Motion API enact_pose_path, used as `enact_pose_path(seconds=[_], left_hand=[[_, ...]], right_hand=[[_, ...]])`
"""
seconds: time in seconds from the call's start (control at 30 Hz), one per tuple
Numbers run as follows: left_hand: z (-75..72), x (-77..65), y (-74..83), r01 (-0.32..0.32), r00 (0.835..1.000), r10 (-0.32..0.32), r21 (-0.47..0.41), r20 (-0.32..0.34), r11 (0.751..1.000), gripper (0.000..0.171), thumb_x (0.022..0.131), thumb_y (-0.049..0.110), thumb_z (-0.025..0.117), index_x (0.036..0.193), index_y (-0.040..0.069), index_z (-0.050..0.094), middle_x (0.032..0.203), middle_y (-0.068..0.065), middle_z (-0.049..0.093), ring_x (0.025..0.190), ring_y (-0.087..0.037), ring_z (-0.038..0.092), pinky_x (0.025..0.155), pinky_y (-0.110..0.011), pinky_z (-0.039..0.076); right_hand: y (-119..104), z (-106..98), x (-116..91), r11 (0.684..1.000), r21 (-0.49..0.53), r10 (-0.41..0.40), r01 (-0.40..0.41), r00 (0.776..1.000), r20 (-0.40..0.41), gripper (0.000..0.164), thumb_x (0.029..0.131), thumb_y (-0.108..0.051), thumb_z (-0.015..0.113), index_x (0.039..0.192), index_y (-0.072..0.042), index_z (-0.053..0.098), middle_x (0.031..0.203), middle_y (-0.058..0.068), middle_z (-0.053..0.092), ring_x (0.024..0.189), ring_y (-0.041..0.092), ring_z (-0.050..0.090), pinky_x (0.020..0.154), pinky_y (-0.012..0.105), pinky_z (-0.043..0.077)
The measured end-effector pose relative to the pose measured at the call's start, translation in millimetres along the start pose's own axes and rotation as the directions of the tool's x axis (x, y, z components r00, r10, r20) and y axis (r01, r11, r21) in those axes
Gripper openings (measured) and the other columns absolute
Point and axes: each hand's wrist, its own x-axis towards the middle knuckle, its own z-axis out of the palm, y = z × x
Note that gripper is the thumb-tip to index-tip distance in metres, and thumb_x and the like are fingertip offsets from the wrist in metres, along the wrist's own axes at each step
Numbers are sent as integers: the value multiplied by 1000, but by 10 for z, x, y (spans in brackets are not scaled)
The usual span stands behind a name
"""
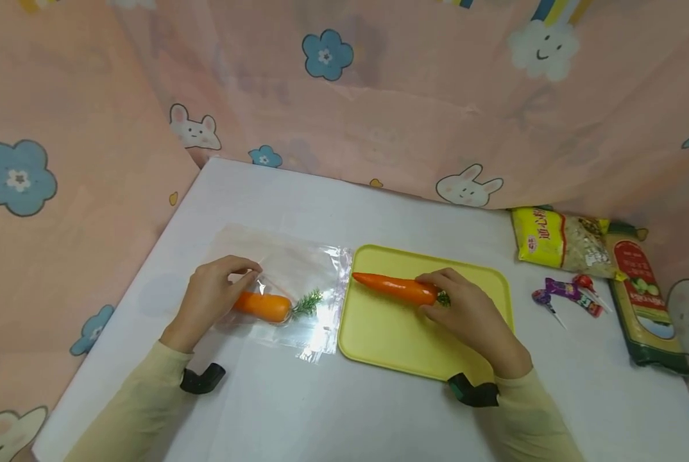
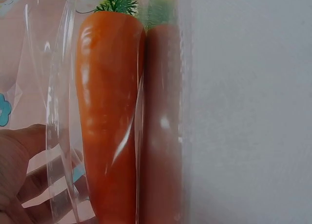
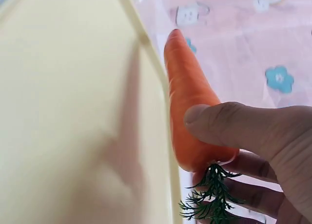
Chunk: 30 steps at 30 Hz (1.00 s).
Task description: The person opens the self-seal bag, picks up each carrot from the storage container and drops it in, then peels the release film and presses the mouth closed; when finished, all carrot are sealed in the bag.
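A clear plastic bag [image 1: 321,256] lies flat on the white table with one carrot [image 1: 266,308] inside, its green top toward the tray. My left hand [image 1: 212,292] pinches the bag's film between thumb and fingertips, above the narrow end of that carrot. The bagged carrot [image 2: 109,97] fills the middle of the left wrist view, the left hand [image 2: 29,175] beside it. With thumb and fingers my right hand [image 1: 466,308] grips a second carrot [image 1: 396,287] by its thick end, above the yellow tray [image 1: 391,343]. This carrot's tip points toward the bag; its green leaves [image 3: 212,194] hang by the fingers.
At the right, several wrapped candies and lollipops [image 1: 569,292] lie beyond the tray. Behind them are a yellow food packet [image 1: 564,244] and a green and red packet [image 1: 645,295] near the table's right edge. A patterned pink cloth [image 1: 379,115] hangs along the back and left.
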Motion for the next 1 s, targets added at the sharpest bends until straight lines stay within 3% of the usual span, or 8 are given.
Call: enact_pose_path(seconds=[0.2,0.4,0.57,0.77,0.87,1.0], left_hand=[[24,5,23,-10,1000,10,-10,-5,1000,11,86,16,70,96,15,72,101,-2,69,88,-21,64,71,-43,56],[48,20,79,-29,1000,29,10,-8,1000,12,85,18,71,97,16,72,100,-1,69,87,-20,64,72,-43,55],[45,27,120,-44,999,45,39,-24,998,12,85,18,72,96,15,72,99,-2,69,87,-22,65,72,-43,55],[41,24,119,-40,999,41,34,-35,999,12,84,18,72,96,16,72,98,-2,69,86,-21,64,71,-43,55],[36,20,111,-35,999,36,29,-39,999,13,84,18,72,96,16,72,97,-2,69,86,-21,64,71,-43,55],[26,16,98,-34,999,36,36,-41,999,13,84,18,72,97,16,72,98,-2,69,86,-21,64,71,-43,56]], right_hand=[[-348,198,181,990,-39,-137,137,991,-3,43,77,-23,79,116,-14,62,110,-5,59,93,12,58,79,33,53],[-572,436,378,989,-47,-141,140,990,-11,42,77,-26,79,115,-16,63,109,-5,59,92,12,57,76,31,53],[-699,645,508,991,27,-132,132,991,-21,47,78,-27,79,120,-16,61,112,-5,60,98,12,57,83,29,51],[-775,799,574,973,132,-189,192,981,-32,48,80,-18,77,123,-16,57,117,-3,56,96,14,59,82,27,51],[-760,788,554,980,85,-178,181,983,-41,49,79,-16,76,123,-16,55,118,-2,53,98,15,56,84,29,50],[-705,731,514,994,-30,-106,105,993,-44,45,76,-17,78,117,-15,59,109,0,55,95,17,51,79,30,48]])
